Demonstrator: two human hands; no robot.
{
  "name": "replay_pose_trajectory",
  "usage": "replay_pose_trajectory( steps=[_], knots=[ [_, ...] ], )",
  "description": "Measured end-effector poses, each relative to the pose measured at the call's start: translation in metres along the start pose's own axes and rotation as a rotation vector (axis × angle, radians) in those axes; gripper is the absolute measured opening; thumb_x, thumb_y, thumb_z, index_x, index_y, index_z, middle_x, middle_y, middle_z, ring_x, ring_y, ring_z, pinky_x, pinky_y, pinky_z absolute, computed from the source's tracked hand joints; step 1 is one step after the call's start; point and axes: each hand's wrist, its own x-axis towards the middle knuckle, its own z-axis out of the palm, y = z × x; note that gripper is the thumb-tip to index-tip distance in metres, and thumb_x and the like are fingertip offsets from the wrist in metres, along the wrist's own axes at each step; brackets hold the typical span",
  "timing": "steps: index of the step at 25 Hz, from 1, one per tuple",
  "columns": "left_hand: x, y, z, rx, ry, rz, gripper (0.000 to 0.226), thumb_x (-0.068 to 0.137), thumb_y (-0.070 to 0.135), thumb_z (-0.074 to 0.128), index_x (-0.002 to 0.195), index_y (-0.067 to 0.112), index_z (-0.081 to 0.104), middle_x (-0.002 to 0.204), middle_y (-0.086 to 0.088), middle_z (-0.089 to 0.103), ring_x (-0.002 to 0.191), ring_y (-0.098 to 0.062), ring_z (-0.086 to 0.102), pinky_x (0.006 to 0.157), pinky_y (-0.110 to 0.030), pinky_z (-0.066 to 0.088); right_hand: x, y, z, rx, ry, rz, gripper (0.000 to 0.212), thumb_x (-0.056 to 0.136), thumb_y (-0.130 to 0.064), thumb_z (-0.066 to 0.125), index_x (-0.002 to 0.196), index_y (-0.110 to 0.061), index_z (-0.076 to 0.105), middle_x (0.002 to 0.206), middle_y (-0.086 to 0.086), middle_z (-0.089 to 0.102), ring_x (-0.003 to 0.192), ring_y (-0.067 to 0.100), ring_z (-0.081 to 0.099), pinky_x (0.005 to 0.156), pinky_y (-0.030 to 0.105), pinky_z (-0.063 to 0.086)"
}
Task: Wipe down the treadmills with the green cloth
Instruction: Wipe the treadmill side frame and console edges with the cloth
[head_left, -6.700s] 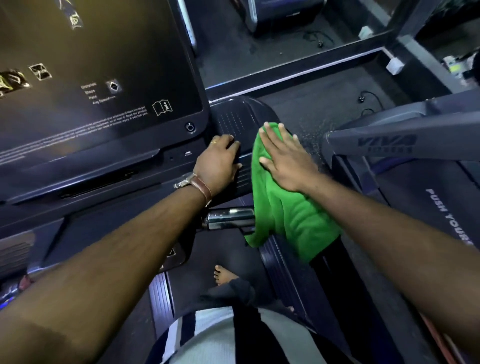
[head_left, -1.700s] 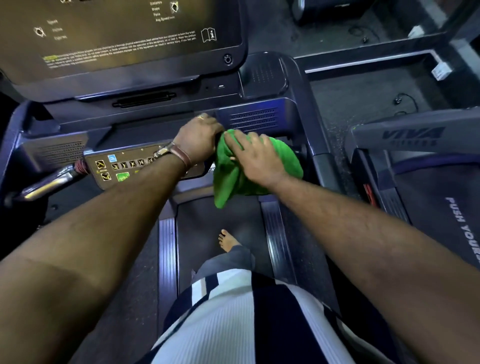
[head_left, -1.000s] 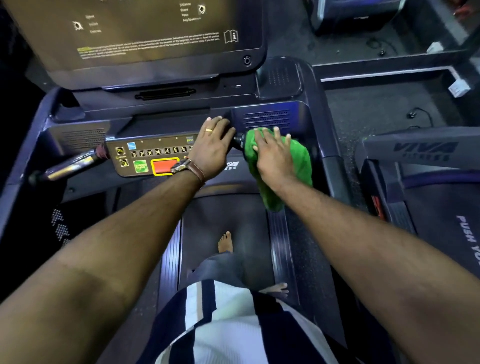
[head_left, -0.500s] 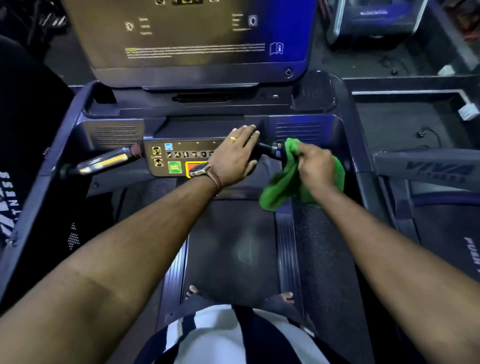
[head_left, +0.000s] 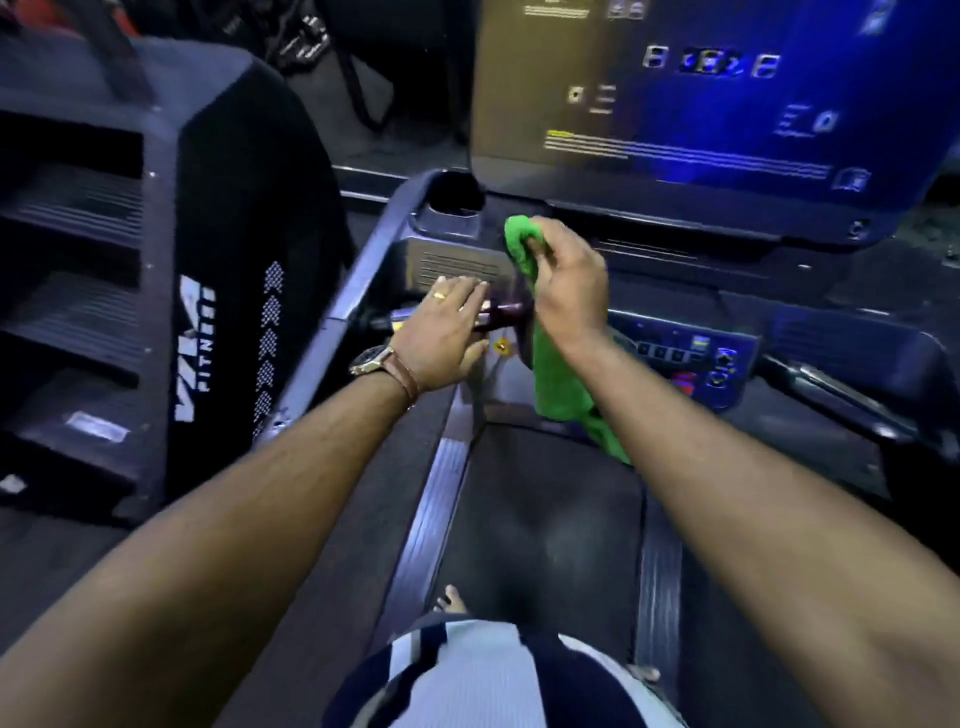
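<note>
A person stands on the dark belt (head_left: 545, 530) of a treadmill (head_left: 883, 364), seen from the head camera looking down along both bare forearms. The right hand (head_left: 569, 283) is raised in front of the console, near its left end, with the fingers curled round the top of the green cloth (head_left: 558, 379); the cloth bunches above the knuckles and hangs down under the wrist, its lower end over the front edge of the belt. The left hand (head_left: 449, 332) lies flat, fingers straight and close together, on the short handlebar (head_left: 498, 312) that sticks out at the left edge of the console; it holds nothing. A ring sits on one finger and a watch (head_left: 382, 364) with a brown strap is on the wrist.

The large screen (head_left: 727, 104) stands above the console at the upper right, dark with small white icons, lines of text and a blue glow on its right part. Below it runs the button panel (head_left: 691, 353), with small lit keys, blurred. A cup recess (head_left: 454, 200) opens at the console's upper left corner. Ribbed side rails (head_left: 434, 499) flank the belt, and bare toes (head_left: 452, 597) show at its left edge, above a striped shirt (head_left: 467, 680).

To the left stands a black machine (head_left: 156, 260) with steps and white "VIVA FITNESS" lettering. The room is dim, the floor (head_left: 41, 561) dark.
</note>
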Motion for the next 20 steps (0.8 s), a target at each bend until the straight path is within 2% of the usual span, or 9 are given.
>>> replay_pose_trajectory(
  steps=[2,5,7,11,14,16,18,20],
  knots=[
    [-0.034,-0.033,0.004,0.014,-0.093,-0.082,0.074,0.075,0.033,0.066,0.134,-0.004,0.041,0.133,-0.022,0.046,0.124,-0.037,0.042,0.112,-0.049,0.029,-0.007,-0.018,0.049,-0.102,-0.145,-0.036,0.025,0.090,-0.021,0.055,0.112,-0.023,0.068,0.112,0.000,0.069,0.115,0.025,0.060,0.097,0.044,0.046],
    [-0.071,-0.063,0.015,0.000,-0.198,-0.159,0.075,0.071,0.030,0.070,0.132,-0.003,0.042,0.133,-0.022,0.046,0.124,-0.039,0.043,0.110,-0.052,0.032,-0.043,-0.008,0.093,-0.492,-0.455,0.063,0.033,0.099,-0.021,0.042,0.130,-0.021,0.055,0.141,0.001,0.053,0.142,0.022,0.034,0.116,0.045,0.018],
    [-0.085,-0.077,0.021,-0.023,-0.213,-0.175,0.075,0.071,0.027,0.072,0.132,-0.004,0.043,0.134,-0.023,0.046,0.124,-0.039,0.043,0.109,-0.051,0.034,-0.063,0.001,0.102,-0.716,-0.523,-0.025,0.041,0.099,-0.023,0.043,0.139,-0.014,0.047,0.150,0.006,0.043,0.145,0.029,0.026,0.117,0.053,0.011],
    [-0.088,-0.090,0.025,-0.025,-0.155,-0.130,0.071,0.068,0.022,0.075,0.127,-0.006,0.049,0.129,-0.023,0.051,0.119,-0.040,0.046,0.108,-0.045,0.036,-0.063,-0.020,0.119,-0.915,-0.694,-0.330,0.056,0.097,-0.019,0.035,0.151,-0.008,0.027,0.160,0.009,0.023,0.149,0.033,0.010,0.117,0.061,0.000],
    [-0.079,-0.096,0.024,-0.026,-0.127,-0.128,0.070,0.069,0.022,0.070,0.129,-0.006,0.047,0.131,-0.023,0.049,0.123,-0.039,0.043,0.111,-0.044,0.033,-0.049,-0.032,0.121,-1.048,-0.776,-0.499,0.056,0.096,-0.017,0.026,0.151,-0.005,0.028,0.160,0.010,0.024,0.150,0.029,0.003,0.114,0.066,-0.002],
    [-0.072,-0.102,0.023,-0.026,-0.123,-0.150,0.071,0.071,0.023,0.067,0.133,-0.006,0.045,0.136,-0.023,0.045,0.128,-0.039,0.039,0.114,-0.044,0.030,-0.041,-0.026,0.098,-1.158,-0.761,-0.427,0.054,0.091,-0.016,0.029,0.140,0.002,0.044,0.150,0.016,0.041,0.150,0.032,0.007,0.110,0.072,-0.004],
    [-0.069,-0.108,0.025,-0.019,-0.122,-0.167,0.071,0.072,0.023,0.066,0.133,-0.006,0.044,0.137,-0.023,0.043,0.129,-0.039,0.038,0.115,-0.044,0.028,-0.035,-0.017,0.068,-1.260,-0.730,-0.188,0.046,0.085,-0.012,0.036,0.121,0.004,0.059,0.130,0.022,0.055,0.148,0.039,0.012,0.102,0.078,-0.009],
    [-0.066,-0.112,0.028,-0.007,-0.122,-0.192,0.071,0.072,0.023,0.068,0.132,-0.007,0.045,0.136,-0.023,0.044,0.127,-0.039,0.039,0.115,-0.043,0.028,-0.027,-0.018,0.064,-1.265,-0.737,0.032,0.042,0.082,-0.009,0.039,0.116,0.003,0.061,0.126,0.024,0.055,0.145,0.045,0.014,0.098,0.079,-0.013]
  ],
)
